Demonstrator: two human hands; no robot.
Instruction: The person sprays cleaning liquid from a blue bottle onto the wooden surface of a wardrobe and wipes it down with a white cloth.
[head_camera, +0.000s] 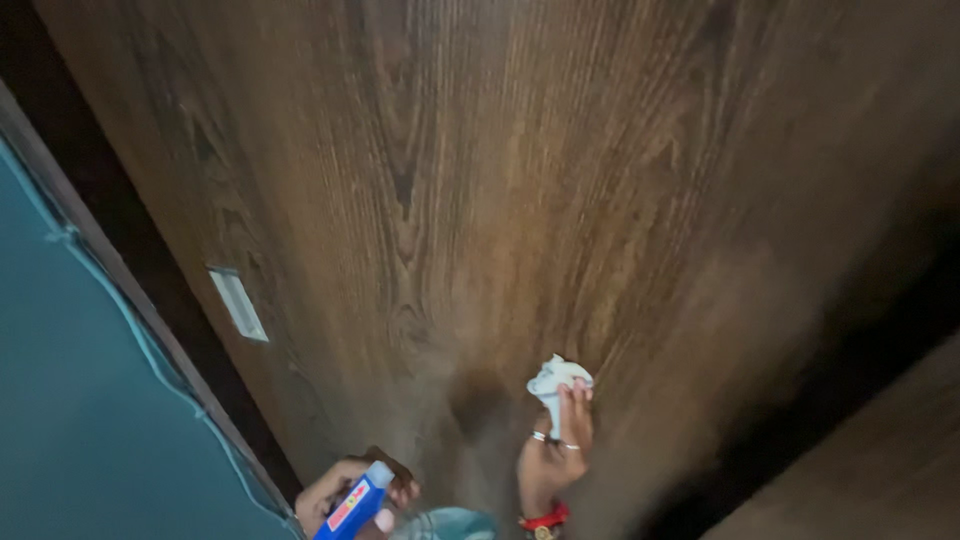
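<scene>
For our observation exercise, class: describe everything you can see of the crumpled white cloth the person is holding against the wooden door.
The crumpled white cloth is a small, pale wad, soft and creased like fabric or tissue; which one cannot be told. It is bunched into an irregular lump with folds sticking up. The right hand, wearing rings and a red bracelet, pinches it from below with the fingertips. It sits at or very near the dark brown wood-grain door, low in the view, beside a darker patch on the wood.
</scene>
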